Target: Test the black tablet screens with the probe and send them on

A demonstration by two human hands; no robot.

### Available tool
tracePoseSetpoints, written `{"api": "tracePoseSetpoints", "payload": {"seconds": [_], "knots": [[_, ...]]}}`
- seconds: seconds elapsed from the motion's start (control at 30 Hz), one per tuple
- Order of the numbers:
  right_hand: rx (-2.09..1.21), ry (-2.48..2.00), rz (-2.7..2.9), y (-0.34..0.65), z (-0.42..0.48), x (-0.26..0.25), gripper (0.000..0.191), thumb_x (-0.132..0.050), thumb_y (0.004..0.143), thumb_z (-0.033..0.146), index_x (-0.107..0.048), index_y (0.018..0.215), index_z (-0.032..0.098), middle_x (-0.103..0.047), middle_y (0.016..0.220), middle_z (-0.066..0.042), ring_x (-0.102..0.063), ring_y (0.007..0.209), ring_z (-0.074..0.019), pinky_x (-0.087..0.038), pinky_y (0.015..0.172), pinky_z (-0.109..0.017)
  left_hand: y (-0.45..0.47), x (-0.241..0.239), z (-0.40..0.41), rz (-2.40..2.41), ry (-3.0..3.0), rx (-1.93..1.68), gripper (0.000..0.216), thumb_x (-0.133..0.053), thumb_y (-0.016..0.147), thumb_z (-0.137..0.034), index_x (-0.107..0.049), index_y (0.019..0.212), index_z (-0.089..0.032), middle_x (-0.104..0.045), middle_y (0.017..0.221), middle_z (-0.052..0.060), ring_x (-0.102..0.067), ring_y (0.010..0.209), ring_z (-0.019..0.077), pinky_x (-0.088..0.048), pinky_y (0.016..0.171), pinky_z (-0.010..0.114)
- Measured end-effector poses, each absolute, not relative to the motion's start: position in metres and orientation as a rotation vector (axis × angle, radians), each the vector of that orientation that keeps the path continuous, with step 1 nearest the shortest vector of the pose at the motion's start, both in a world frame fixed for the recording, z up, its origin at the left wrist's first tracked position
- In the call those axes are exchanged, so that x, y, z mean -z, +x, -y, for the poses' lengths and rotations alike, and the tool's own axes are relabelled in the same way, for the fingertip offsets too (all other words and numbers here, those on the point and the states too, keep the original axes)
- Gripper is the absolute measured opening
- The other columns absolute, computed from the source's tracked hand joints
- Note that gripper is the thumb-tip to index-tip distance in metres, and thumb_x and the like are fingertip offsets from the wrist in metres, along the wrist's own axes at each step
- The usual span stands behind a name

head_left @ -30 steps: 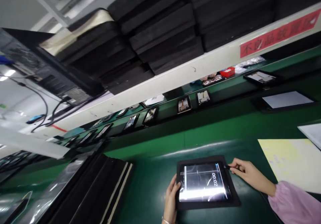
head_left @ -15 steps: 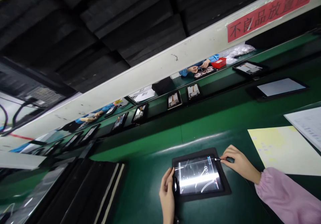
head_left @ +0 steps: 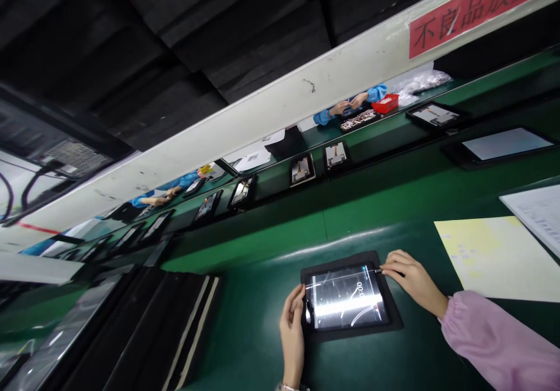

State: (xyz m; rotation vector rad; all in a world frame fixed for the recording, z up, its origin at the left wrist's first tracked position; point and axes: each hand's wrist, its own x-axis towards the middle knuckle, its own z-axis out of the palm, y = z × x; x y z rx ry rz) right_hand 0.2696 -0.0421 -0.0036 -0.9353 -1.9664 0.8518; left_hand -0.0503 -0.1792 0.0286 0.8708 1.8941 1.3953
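Tablet (head_left: 347, 297) lies flat in black foam tray (head_left: 394, 321) on green bench (head_left: 262, 332), screen lit. Left hand (head_left: 292, 332) open, fingers flat against tablet's left edge. Right hand (head_left: 409, 279) pinched on thin stylus (head_left: 380, 270), tip at screen's top-right corner. Yellow sheet (head_left: 494, 257) near right.

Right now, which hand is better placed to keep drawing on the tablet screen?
Probably the right hand: it holds the stylus with its tip at the tablet screen's upper right corner. The left hand only rests against the left edge.
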Motion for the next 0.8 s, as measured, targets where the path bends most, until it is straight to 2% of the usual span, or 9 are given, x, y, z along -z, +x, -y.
{"api": "tracePoseSetpoints", "payload": {"seconds": [0.1,0.17,0.23,0.33,0.4,0.47,0.53,0.63,0.8], "knots": [[-0.833,-1.033,1.998,0.269,0.047,0.0,0.035,-0.051,0.102,0.053,-0.071,0.12,0.03,-0.069,0.119,-0.007,-0.055,0.123,-0.0311,-0.046,0.102,-0.053,-0.056,-0.033,0.175,-1.896,0.941,-1.304,0.051,-0.059,0.09,-0.055,-0.067,0.124,-0.018,-0.069,0.128,0.013,-0.06,0.127,0.0295,-0.041,0.113,0.044],[-0.861,-1.108,1.97,0.27,0.049,-0.002,0.046,-0.048,0.103,0.052,-0.052,0.145,0.032,-0.057,0.142,-0.006,-0.043,0.137,-0.0298,-0.04,0.111,-0.054,-0.049,-0.039,0.172,-1.995,1.137,-1.216,0.046,-0.056,0.093,-0.05,-0.064,0.127,-0.02,-0.068,0.129,0.013,-0.06,0.127,0.03,-0.041,0.113,0.05],[-0.89,-1.145,1.931,0.27,0.05,-0.002,0.051,-0.041,0.105,0.05,-0.039,0.153,0.033,-0.047,0.15,-0.007,-0.038,0.141,-0.0278,-0.038,0.114,-0.053,-0.029,-0.048,0.169,-2.073,1.547,-1.093,0.039,-0.053,0.097,-0.039,-0.061,0.132,-0.024,-0.06,0.141,0.012,-0.051,0.136,0.0297,-0.038,0.115,0.053],[-0.922,-1.143,1.892,0.271,0.05,0.001,0.045,-0.036,0.106,0.049,-0.045,0.147,0.032,-0.052,0.144,-0.007,-0.04,0.139,-0.0269,-0.036,0.116,-0.053,0.016,-0.063,0.166,-1.852,2.283,-0.721,0.044,-0.052,0.097,-0.025,-0.053,0.142,-0.029,-0.045,0.156,0.008,-0.032,0.149,0.0287,-0.031,0.119,0.057],[-0.939,-1.133,1.857,0.271,0.049,0.003,0.041,-0.036,0.106,0.049,-0.05,0.141,0.031,-0.057,0.137,-0.008,-0.043,0.136,-0.0267,-0.036,0.117,-0.052,0.043,-0.069,0.163,-1.643,2.567,-0.48,0.049,-0.057,0.096,-0.032,-0.05,0.144,-0.032,-0.036,0.161,0.005,-0.024,0.152,0.032,-0.027,0.119,0.061],[-0.942,-1.125,1.817,0.272,0.048,0.004,0.039,-0.036,0.107,0.048,-0.054,0.136,0.029,-0.058,0.132,-0.009,-0.046,0.132,-0.0262,-0.037,0.116,-0.051,0.058,-0.071,0.16,-1.568,2.675,-0.373,0.043,-0.058,0.095,-0.039,-0.055,0.137,-0.032,-0.032,0.163,0.002,-0.019,0.153,0.0342,-0.02,0.12,0.064],[-0.93,-1.126,1.781,0.273,0.047,0.005,0.037,-0.036,0.107,0.047,-0.058,0.129,0.028,-0.058,0.129,-0.009,-0.049,0.128,-0.0259,-0.039,0.114,-0.05,0.061,-0.07,0.157,-1.616,2.667,-0.376,0.022,-0.052,0.098,-0.033,-0.066,0.114,-0.027,-0.039,0.16,0.0,-0.023,0.152,0.0319,-0.013,0.121,0.063],[-0.893,-1.131,1.761,0.274,0.045,0.006,0.034,-0.038,0.106,0.046,-0.064,0.118,0.027,-0.061,0.122,-0.01,-0.052,0.123,-0.0266,-0.043,0.11,-0.049,0.053,-0.069,0.157,-1.735,2.589,-0.492,0.02,-0.045,0.098,-0.017,-0.062,0.087,-0.022,-0.056,0.147,0.001,-0.038,0.145,0.0251,-0.005,0.123,0.058],[-0.876,-1.038,1.908,0.276,0.043,0.002,0.029,-0.046,0.104,0.044,-0.067,0.1,0.026,-0.068,0.107,-0.008,-0.054,0.117,-0.0284,-0.046,0.103,-0.049,0.043,-0.073,0.164,-1.77,2.511,-0.667,0.022,-0.047,0.096,-0.013,-0.061,0.107,-0.025,-0.064,0.137,0.001,-0.045,0.139,0.0187,0.001,0.123,0.046]]}}
